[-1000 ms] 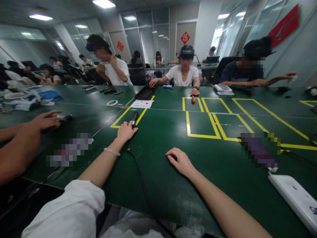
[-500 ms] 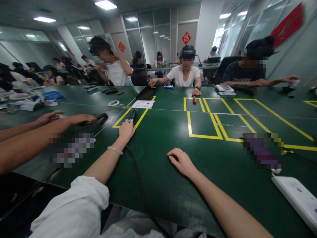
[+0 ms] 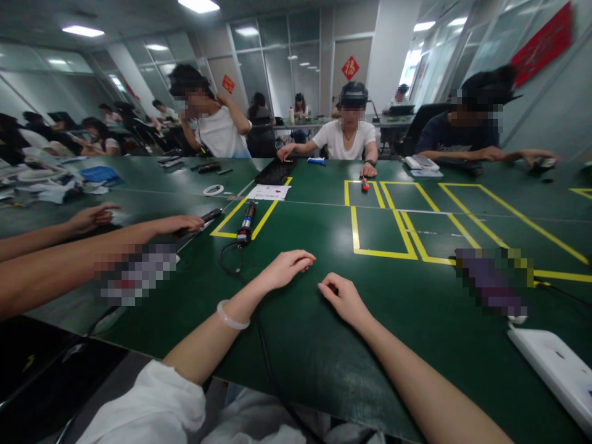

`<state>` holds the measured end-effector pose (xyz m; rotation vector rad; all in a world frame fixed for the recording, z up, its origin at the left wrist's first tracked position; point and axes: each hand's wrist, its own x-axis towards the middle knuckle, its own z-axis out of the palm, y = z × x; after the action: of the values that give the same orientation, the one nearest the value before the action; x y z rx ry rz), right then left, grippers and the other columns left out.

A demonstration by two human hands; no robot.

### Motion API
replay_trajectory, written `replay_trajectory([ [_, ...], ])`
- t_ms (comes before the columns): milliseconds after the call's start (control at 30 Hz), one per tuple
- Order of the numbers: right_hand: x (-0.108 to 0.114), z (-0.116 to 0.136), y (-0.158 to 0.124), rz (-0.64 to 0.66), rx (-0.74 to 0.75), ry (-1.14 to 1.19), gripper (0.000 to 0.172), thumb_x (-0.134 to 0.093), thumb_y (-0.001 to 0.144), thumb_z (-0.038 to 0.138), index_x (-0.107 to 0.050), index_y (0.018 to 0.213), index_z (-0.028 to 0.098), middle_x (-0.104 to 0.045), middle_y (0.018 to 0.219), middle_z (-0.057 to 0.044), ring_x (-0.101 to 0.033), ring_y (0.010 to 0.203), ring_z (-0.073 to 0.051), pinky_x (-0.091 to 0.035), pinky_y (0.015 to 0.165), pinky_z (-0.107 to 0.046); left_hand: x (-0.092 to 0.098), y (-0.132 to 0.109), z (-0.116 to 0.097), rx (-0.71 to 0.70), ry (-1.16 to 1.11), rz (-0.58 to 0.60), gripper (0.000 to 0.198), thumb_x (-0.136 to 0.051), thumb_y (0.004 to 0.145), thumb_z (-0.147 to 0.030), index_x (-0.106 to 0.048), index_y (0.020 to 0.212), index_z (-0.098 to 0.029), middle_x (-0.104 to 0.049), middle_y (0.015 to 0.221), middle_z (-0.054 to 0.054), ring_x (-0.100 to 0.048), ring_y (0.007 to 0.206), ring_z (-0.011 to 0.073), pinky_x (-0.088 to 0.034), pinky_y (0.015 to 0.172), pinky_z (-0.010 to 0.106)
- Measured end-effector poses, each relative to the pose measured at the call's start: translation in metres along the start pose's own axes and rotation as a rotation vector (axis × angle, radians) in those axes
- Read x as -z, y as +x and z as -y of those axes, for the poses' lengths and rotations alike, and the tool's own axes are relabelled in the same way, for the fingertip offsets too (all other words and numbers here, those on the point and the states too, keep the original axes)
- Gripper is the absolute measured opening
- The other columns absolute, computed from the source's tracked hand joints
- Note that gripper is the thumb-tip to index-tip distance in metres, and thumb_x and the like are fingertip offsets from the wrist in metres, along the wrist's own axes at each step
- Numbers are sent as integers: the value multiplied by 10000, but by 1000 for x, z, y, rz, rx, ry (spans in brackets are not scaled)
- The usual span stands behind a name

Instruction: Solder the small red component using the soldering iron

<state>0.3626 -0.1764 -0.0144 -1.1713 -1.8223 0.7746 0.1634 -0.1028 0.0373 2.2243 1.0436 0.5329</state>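
Observation:
My left hand [image 3: 291, 268] is over the green table [image 3: 296, 333], its fingers bent and close together. A small orange spot shows at its fingertips, too small to make out. Facing it, my right hand [image 3: 343, 299] rests on the table with loosely curled fingers, a gap between thumb and forefinger, and nothing visible in it. Beyond my left hand, a black corded cylindrical tool [image 3: 246, 223] with a blue band lies inside a yellow tape outline [image 3: 266, 219]. From it a black cable [image 3: 264, 345] runs under my left forearm and over the table's near edge.
On the left, a co-worker's hand [image 3: 187, 225] is on a dark handled tool [image 3: 211, 215]. Across the table, another person's hand is near a small red-orange thing [image 3: 365, 184]. A white paper [image 3: 269, 192], a black tray [image 3: 275, 171] and a white power strip [image 3: 552, 364] also lie there.
My left hand has come off the corded tool and moved right and nearer, close to my right hand. The tool stays on the table. My right hand has hardly moved.

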Motion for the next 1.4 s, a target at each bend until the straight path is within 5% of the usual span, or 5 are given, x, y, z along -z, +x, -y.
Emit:
replay_trajectory([
  [67,0,-1,-1,-28,-34,107,76,-513,899,261,-543,879,195,-561,704,20,-529,622,-130,-414,590,-241,-12,-4,-9,-29,-114,60,368,-392,957,-365,-619,1160,-158,-652,932,49,-592,813,143,-446,768,251],
  [233,-3,-2,-2,16,-16,230,228,-536,887,278,-506,1096,193,-609,808,-4,-557,663,-129,-444,604,-241,-23,-12,-13,-33,-265,127,433,-438,945,-381,-515,1315,-168,-608,901,32,-552,797,137,-428,739,244],
  [567,-1,1,-1,-36,-9,163,110,-549,880,268,-557,957,190,-621,803,-12,-544,650,-128,-441,600,-247,-26,-15,-13,-36,-371,144,476,-458,939,-383,-448,1370,-182,-591,972,41,-541,843,141,-423,792,266],
  [1033,-3,-9,0,-38,-69,236,190,-547,897,366,-567,954,186,-659,759,-20,-616,690,-156,-473,638,-267,-26,-17,-13,-48,-291,127,461,-461,934,-355,-450,1365,-193,-612,951,34,-572,845,142,-438,794,267],
  [1400,0,-13,2,-30,-98,175,372,-420,961,442,-562,727,189,-605,615,6,-560,605,-139,-441,647,-259,-28,-18,-18,-127,-172,44,182,-538,902,-274,-574,1051,-176,-659,943,26,-623,895,145,-451,824,249],
])
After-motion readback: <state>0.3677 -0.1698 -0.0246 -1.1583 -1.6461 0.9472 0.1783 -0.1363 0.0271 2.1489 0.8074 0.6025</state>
